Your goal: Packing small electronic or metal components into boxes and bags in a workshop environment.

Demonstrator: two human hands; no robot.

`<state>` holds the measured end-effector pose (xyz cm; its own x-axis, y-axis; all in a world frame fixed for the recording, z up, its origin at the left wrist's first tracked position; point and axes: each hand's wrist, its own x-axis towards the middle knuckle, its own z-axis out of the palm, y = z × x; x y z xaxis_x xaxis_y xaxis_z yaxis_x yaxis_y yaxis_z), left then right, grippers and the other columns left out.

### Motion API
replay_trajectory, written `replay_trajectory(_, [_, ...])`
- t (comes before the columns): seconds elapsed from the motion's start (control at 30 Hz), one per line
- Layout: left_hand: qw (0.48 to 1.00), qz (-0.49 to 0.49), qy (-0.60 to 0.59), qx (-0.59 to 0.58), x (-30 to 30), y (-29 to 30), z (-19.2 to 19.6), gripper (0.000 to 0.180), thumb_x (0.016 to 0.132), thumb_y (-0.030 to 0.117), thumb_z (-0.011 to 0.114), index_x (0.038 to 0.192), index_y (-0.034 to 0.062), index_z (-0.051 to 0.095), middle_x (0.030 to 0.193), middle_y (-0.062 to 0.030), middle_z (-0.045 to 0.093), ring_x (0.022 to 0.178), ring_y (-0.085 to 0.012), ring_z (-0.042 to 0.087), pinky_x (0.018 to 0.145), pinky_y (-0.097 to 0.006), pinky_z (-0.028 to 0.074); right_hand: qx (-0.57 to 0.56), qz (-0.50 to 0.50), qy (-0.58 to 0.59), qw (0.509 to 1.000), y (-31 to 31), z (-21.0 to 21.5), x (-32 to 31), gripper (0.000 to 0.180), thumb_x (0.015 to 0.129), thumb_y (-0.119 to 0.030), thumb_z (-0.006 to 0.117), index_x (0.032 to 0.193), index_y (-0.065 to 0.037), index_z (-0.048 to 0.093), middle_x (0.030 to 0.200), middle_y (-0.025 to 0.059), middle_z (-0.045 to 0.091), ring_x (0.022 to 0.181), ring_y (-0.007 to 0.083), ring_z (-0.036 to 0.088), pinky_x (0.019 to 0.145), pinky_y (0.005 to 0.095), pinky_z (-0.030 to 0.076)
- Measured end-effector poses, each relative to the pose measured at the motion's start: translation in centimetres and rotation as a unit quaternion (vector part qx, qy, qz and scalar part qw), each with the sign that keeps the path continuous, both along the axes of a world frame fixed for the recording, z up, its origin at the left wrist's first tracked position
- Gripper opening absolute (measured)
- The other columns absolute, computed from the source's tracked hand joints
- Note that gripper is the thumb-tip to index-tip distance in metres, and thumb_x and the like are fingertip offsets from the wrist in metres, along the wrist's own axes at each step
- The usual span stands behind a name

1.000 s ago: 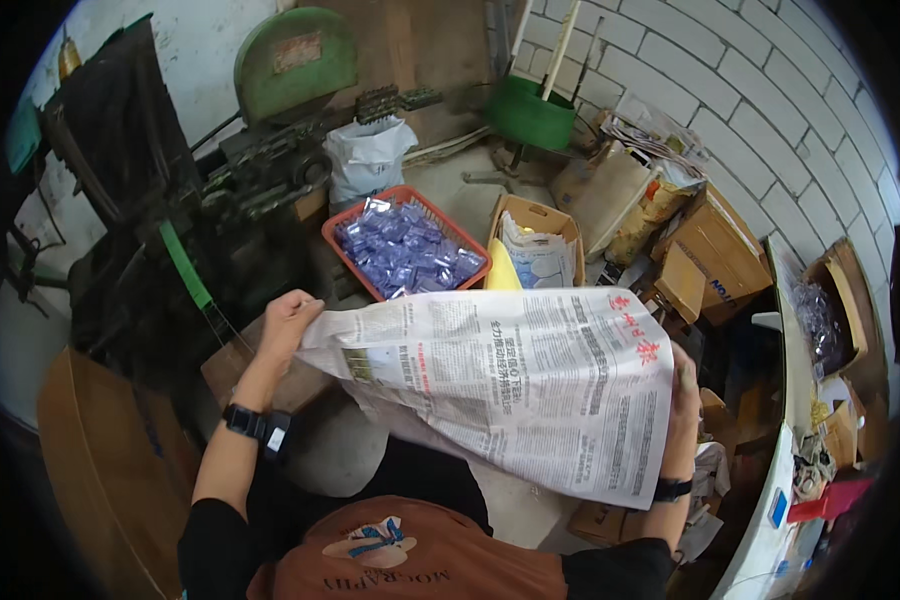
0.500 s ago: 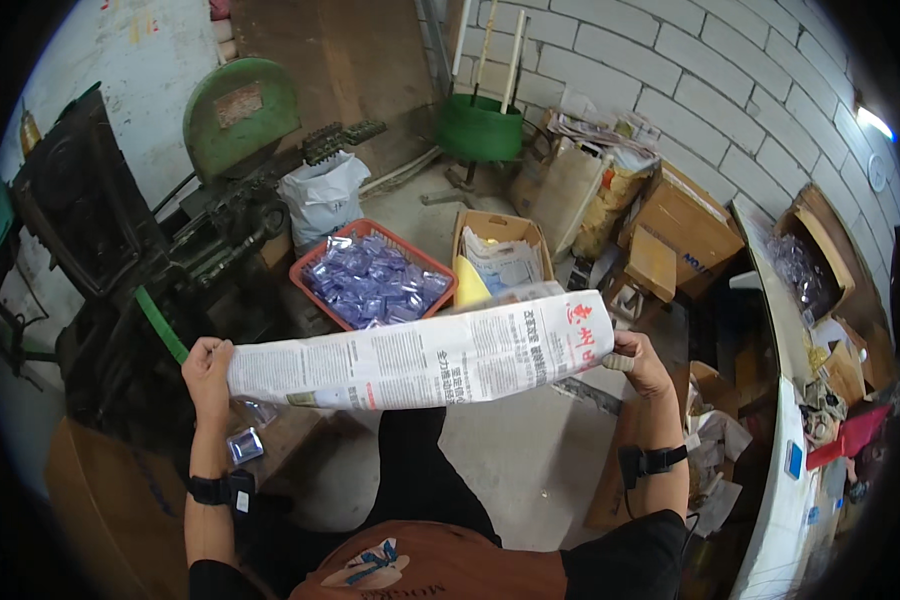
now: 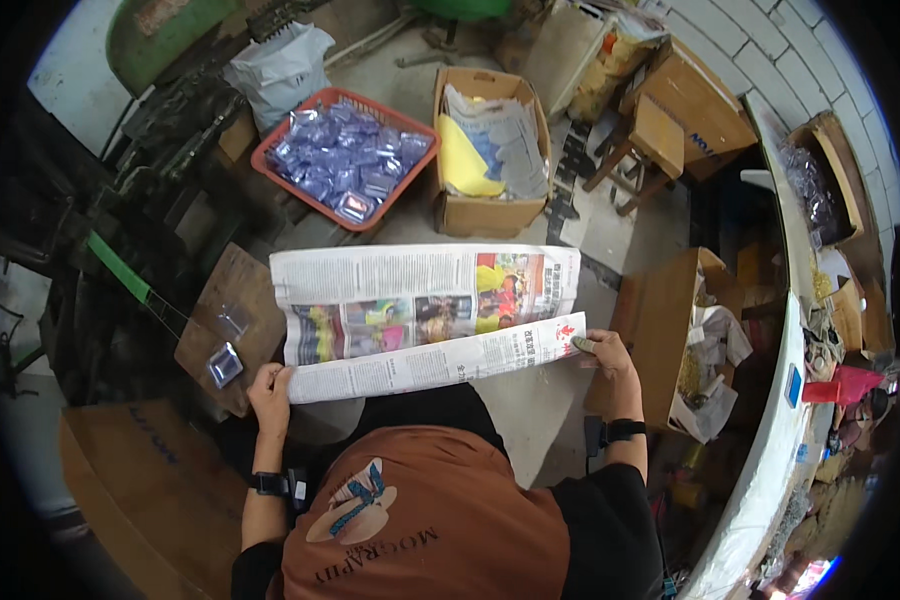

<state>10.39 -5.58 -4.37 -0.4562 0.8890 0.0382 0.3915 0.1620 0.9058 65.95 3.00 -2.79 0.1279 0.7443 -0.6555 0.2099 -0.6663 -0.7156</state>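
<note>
A sheet of newspaper (image 3: 400, 300) stretches across my lap, its near part folded over in a strip and its far part showing colour photos. My left hand (image 3: 270, 393) is closed on the strip's left end. At the right end, my right hand (image 3: 607, 356) pinches the paper with the thumb on top. Left of the paper, a small clear plastic pack (image 3: 225, 366) lies on a brown board (image 3: 220, 298). Beyond the sheet stands a red plastic basket (image 3: 347, 222) heaped with bluish clear packs (image 3: 345, 155).
A cardboard box (image 3: 490, 218) holding papers and a yellow sheet stands right of the basket. A wooden stool (image 3: 660, 135) is farther right. Dark machinery (image 3: 150, 180) with a green strap fills the left. An open carton (image 3: 660, 310) and a white-edged table (image 3: 770, 420) flank my right side.
The view has tilted down. The newspaper has come closer to my body, and its far part with photos now lies spread beyond the strip. Both hands keep hold of the ends.
</note>
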Motion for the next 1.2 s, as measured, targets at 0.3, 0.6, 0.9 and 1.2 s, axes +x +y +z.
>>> replay_trajectory(0.3, [0.981,-0.082,0.175,0.007,0.5,0.4,1.3,0.013,0.079,0.009,0.063,0.086,-0.0017,0.059,0.065,-0.0109,0.059,0.061,-0.0138,0.058,0.058,-0.028,0.044,-0.19,-0.013,0.059,0.98,-5.3,-0.6,0.3,0.016,0.08,-0.009,0.065,0.09,0.002,0.061,0.084,0.0133,0.065,0.078,0.0268,0.066,0.057,0.0277,0.056])
replay_trajectory(0.6, [0.953,-0.081,0.277,-0.097,-0.3,1.6,1.7,0.023,0.08,0.02,0.063,0.096,0.0033,0.059,0.072,-0.0185,0.062,0.067,-0.0337,0.062,0.059,-0.039,0.047,-0.014,-0.088,0.221,0.971,-7.4,-2.0,0.6,0.008,0.077,0.002,0.06,0.084,0.006,0.059,0.081,0.015,0.064,0.076,0.0259,0.065,0.062,0.0262,0.054])
replay_trajectory(0.9, [0.839,-0.349,0.412,-0.068,6.1,2.1,4.5,0.054,0.075,0.027,0.064,0.119,0.0026,0.046,0.131,-0.0197,0.039,0.123,-0.0325,0.036,0.1,-0.047,0.027,-0.032,-0.059,0.113,0.991,-5.6,-3.7,-0.7,0.005,0.075,0.005,0.054,0.079,0.009,0.054,0.075,0.0183,0.062,0.062,0.023,0.063,0.052,0.0265,0.051])
replay_trajectory(1.2, [0.626,-0.555,0.529,0.142,13.6,2.5,2.5,0.046,0.08,0.02,0.051,0.119,-0.0032,0.046,0.129,-0.0234,0.042,0.12,-0.0329,0.042,0.098,-0.045,0.034,-0.028,-0.056,0.137,0.989,-4.2,-2.0,-1.2,0.01,0.076,0.004,0.055,0.083,0.011,0.054,0.079,0.0188,0.061,0.067,0.0253,0.064,0.058,0.0294,0.055])
